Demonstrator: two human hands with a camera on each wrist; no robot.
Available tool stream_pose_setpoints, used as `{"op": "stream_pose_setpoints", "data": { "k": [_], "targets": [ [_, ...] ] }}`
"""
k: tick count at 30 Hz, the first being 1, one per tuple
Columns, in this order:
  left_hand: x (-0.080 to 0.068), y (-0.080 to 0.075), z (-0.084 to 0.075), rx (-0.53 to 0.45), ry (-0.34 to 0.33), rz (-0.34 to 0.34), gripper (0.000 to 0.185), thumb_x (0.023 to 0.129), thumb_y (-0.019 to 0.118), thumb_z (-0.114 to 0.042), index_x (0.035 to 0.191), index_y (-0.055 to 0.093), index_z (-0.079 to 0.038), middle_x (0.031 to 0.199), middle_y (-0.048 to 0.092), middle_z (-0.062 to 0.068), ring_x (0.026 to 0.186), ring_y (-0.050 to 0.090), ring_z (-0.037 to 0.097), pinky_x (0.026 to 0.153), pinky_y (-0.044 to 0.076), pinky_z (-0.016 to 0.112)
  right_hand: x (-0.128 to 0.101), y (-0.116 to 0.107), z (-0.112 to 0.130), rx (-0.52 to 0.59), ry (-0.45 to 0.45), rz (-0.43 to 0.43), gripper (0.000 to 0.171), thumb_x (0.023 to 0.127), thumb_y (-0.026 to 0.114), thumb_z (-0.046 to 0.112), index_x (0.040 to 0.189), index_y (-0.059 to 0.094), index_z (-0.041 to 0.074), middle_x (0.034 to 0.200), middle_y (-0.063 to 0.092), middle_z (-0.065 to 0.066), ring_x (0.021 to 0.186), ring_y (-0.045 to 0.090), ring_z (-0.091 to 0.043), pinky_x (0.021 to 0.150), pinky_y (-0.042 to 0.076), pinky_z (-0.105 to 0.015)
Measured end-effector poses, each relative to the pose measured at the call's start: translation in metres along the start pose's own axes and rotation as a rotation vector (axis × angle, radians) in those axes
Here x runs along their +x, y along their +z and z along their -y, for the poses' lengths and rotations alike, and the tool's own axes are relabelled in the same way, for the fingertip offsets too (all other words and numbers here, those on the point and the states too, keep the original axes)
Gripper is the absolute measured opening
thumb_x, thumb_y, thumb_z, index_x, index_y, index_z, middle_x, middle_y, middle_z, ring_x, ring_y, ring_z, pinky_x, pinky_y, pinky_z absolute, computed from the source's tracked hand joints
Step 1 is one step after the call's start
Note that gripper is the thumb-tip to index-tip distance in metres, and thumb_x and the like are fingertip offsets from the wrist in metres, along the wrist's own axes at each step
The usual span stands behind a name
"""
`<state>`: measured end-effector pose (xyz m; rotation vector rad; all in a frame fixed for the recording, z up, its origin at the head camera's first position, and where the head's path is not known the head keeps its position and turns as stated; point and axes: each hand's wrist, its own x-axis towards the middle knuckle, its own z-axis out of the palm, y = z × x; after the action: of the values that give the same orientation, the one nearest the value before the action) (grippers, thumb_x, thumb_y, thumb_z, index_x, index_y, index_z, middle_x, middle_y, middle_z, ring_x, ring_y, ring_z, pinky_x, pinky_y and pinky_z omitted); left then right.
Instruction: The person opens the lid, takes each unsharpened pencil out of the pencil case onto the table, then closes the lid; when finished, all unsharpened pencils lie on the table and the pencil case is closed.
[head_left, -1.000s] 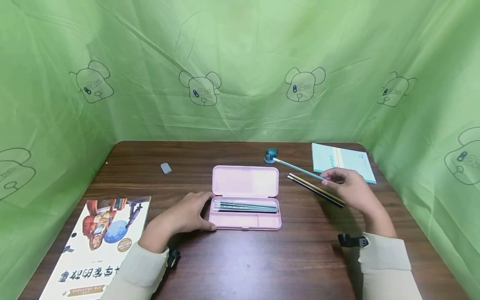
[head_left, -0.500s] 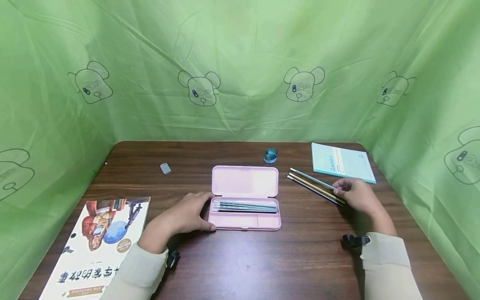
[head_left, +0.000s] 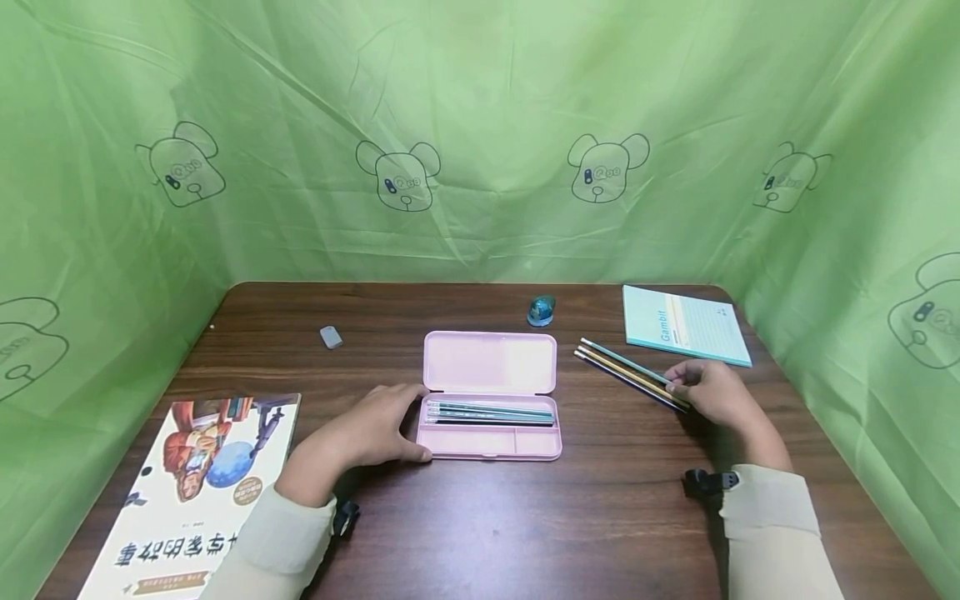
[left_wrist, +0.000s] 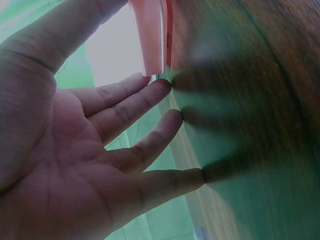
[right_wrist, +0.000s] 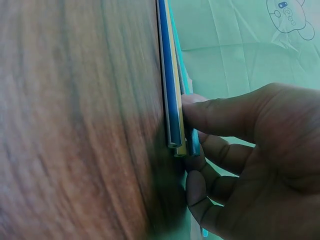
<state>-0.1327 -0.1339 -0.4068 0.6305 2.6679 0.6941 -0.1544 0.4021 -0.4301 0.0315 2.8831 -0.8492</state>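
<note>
In the head view, my right hand (head_left: 712, 390) pinches the lower end of a light-blue pencil (head_left: 618, 357). That pencil lies beside a yellow pencil (head_left: 615, 367) and a dark blue pencil (head_left: 611, 372), all slanting the same way. The right wrist view shows the thumb (right_wrist: 205, 112) against the light-blue pencil's side, fingers beyond it. My left hand (head_left: 375, 427) rests at the left end of an opened pink pencil case (head_left: 465, 438), thumb at the near corner, fingers spread near the hinge. Several pencils (head_left: 491, 414) lie in the case's long compartment.
A storybook (head_left: 202, 500) lies at the left, partly under the left sleeve. Behind the case are a grey eraser (head_left: 331, 337) and a small glossy teal object (head_left: 542, 311). A light-blue notebook (head_left: 686, 325) sits at the back right. Green cloth (head_left: 480, 233) surrounds the brown table.
My right hand has moved right and toward me, bringing the light-blue pencil from near the teal object to beside the other two pencils. The left hand stays at the case.
</note>
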Motion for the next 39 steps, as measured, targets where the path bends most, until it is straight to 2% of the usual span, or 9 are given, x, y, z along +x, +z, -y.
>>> {"op": "stream_pose_setpoints", "data": {
  "k": [5, 9, 13, 17, 21, 25, 32, 39],
  "targets": [
    [0.001, 0.001, 0.0, 0.001, -0.004, 0.002, 0.09, 0.083, 0.1, -0.038, 0.155, 0.059, -0.002, 0.155, 0.066, 0.018, 0.145, 0.059, 0.042, 0.126, 0.045, 0.06, -0.002, -0.001, 0.001, -0.011, -0.002, -0.001, 0.02, 0.106, 0.074, 0.01, 0.117, 0.079, -0.005, 0.102, 0.081, -0.014, 0.089, 0.067, -0.017, 0.081, 0.051, -0.033],
    [0.001, 0.002, -0.001, -0.004, -0.014, 0.009, 0.091, 0.084, 0.099, -0.036, 0.156, 0.057, -0.001, 0.156, 0.065, 0.019, 0.147, 0.057, 0.043, 0.127, 0.045, 0.06, -0.005, -0.004, 0.019, -0.006, -0.024, -0.033, 0.025, 0.107, 0.075, 0.017, 0.123, 0.078, -0.002, 0.108, 0.082, -0.016, 0.099, 0.071, -0.02, 0.087, 0.054, -0.037],
    [0.002, 0.0, -0.001, -0.007, -0.027, 0.016, 0.092, 0.085, 0.099, -0.036, 0.158, 0.056, -0.001, 0.158, 0.064, 0.019, 0.149, 0.055, 0.044, 0.128, 0.044, 0.061, -0.007, -0.002, 0.058, 0.03, -0.105, -0.066, 0.026, 0.105, 0.078, 0.018, 0.124, 0.079, 0.001, 0.11, 0.083, -0.015, 0.103, 0.074, -0.023, 0.09, 0.056, -0.04],
    [0.001, -0.003, -0.001, -0.004, -0.029, 0.013, 0.093, 0.085, 0.099, -0.036, 0.159, 0.055, -0.001, 0.159, 0.063, 0.019, 0.149, 0.054, 0.045, 0.128, 0.043, 0.062, -0.007, 0.014, 0.103, 0.068, -0.222, -0.074, 0.018, 0.103, 0.081, 0.014, 0.119, 0.082, 0.004, 0.106, 0.082, -0.01, 0.097, 0.071, -0.018, 0.086, 0.056, -0.035],
    [0.002, -0.004, 0.001, -0.007, -0.023, 0.012, 0.092, 0.085, 0.099, -0.036, 0.158, 0.055, -0.002, 0.158, 0.064, 0.019, 0.149, 0.055, 0.045, 0.128, 0.044, 0.062, -0.011, 0.039, 0.142, 0.139, -0.335, -0.012, 0.017, 0.101, 0.081, 0.009, 0.118, 0.082, 0.006, 0.103, 0.079, -0.006, 0.095, 0.069, -0.018, 0.084, 0.058, -0.032],
    [0.003, -0.003, 0.003, -0.006, -0.02, 0.014, 0.091, 0.085, 0.098, -0.036, 0.158, 0.056, -0.002, 0.158, 0.064, 0.019, 0.148, 0.056, 0.044, 0.127, 0.044, 0.062, -0.015, 0.064, 0.166, 0.153, -0.427, 0.072, 0.016, 0.101, 0.079, 0.007, 0.117, 0.082, 0.006, 0.104, 0.08, -0.003, 0.096, 0.072, -0.016, 0.086, 0.062, -0.036],
    [0.003, -0.001, 0.003, 0.001, -0.011, 0.01, 0.092, 0.084, 0.099, -0.037, 0.157, 0.056, -0.002, 0.157, 0.064, 0.02, 0.148, 0.056, 0.044, 0.127, 0.044, 0.062, -0.018, 0.09, 0.177, 0.041, -0.446, 0.177, 0.021, 0.103, 0.08, 0.01, 0.124, 0.082, 0.009, 0.116, 0.083, -0.003, 0.106, 0.075, -0.016, 0.096, 0.064, -0.044],
    [0.002, 0.0, 0.001, 0.006, -0.003, 0.01, 0.091, 0.084, 0.099, -0.038, 0.156, 0.057, -0.003, 0.156, 0.065, 0.019, 0.146, 0.057, 0.044, 0.126, 0.045, 0.061, -0.02, 0.094, 0.178, -0.041, -0.449, 0.234, 0.033, 0.103, 0.08, 0.01, 0.136, 0.079, 0.006, 0.132, 0.081, -0.008, 0.125, 0.075, -0.025, 0.111, 0.061, -0.052]
  ]
}}
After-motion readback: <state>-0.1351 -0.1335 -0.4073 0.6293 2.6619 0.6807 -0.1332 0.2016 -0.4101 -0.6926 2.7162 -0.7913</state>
